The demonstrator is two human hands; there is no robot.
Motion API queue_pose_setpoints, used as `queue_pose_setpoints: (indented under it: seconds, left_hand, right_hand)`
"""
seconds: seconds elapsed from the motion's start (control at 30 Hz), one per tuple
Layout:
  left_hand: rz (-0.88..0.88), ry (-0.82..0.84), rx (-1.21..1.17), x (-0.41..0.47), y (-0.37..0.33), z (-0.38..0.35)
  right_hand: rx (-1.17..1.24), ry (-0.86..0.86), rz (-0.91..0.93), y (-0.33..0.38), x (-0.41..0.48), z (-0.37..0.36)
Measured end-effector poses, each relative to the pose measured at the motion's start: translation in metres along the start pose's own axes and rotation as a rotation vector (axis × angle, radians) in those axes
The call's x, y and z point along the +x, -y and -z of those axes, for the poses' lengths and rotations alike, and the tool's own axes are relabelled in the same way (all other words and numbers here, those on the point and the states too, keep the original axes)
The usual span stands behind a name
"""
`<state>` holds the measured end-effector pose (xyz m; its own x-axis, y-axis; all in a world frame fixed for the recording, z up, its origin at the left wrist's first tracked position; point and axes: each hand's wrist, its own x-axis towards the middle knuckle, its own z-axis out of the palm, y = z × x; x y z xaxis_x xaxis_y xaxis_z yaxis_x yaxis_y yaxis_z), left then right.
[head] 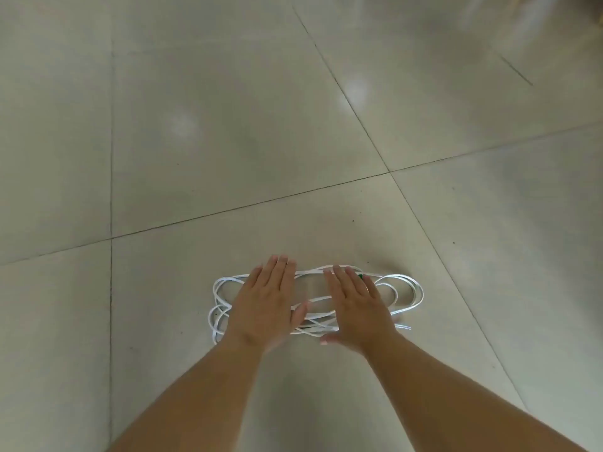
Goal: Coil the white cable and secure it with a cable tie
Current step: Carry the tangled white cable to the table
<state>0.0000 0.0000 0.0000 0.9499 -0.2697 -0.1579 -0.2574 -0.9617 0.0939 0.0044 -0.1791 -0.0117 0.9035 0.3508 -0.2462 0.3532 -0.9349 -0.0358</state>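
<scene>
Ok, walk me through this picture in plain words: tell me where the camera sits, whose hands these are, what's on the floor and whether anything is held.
There is one picture, taken by a camera worn on a person's head, looking forward and down. No machine here: the two bare arms belong to that person. The left hand and right hand are spread flat, palms down, over a loosely looped white cable lying on the tiled floor. Neither hand grips anything. A small green bit shows by the right fingertips; what it is I cannot tell.

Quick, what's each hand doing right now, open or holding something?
Left hand: open, flat, palm down over the white cable, gripping nothing.
Right hand: open, flat, palm down over the cable, gripping nothing.
</scene>
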Motion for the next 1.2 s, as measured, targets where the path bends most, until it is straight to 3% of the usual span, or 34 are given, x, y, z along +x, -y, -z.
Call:
queue_pose_setpoints:
  seconds: [0.1, 0.27, 0.67, 0.97, 1.2]
  left_hand:
    - [0.006, -0.025, -0.006, 0.005, 0.002, -0.002]
    - [-0.041, 0.122, -0.019, 0.013, 0.006, -0.001]
    - [-0.057, 0.297, -0.006, 0.023, 0.016, -0.015]
    - [-0.123, 0.103, 0.002, 0.025, 0.017, -0.011]
    - [-0.133, 0.084, 0.042, 0.030, 0.013, -0.010]
  right_hand:
    - [0.048, 0.159, 0.047, -0.003, 0.008, 0.003]
    - [0.017, 0.200, 0.060, -0.007, 0.028, 0.004]
    - [0.111, 0.081, 0.106, -0.010, 0.044, 0.009]
    - [0.093, 0.055, 0.124, -0.009, 0.048, 0.006]
    - [0.008, 0.064, 0.149, -0.006, 0.048, 0.003]
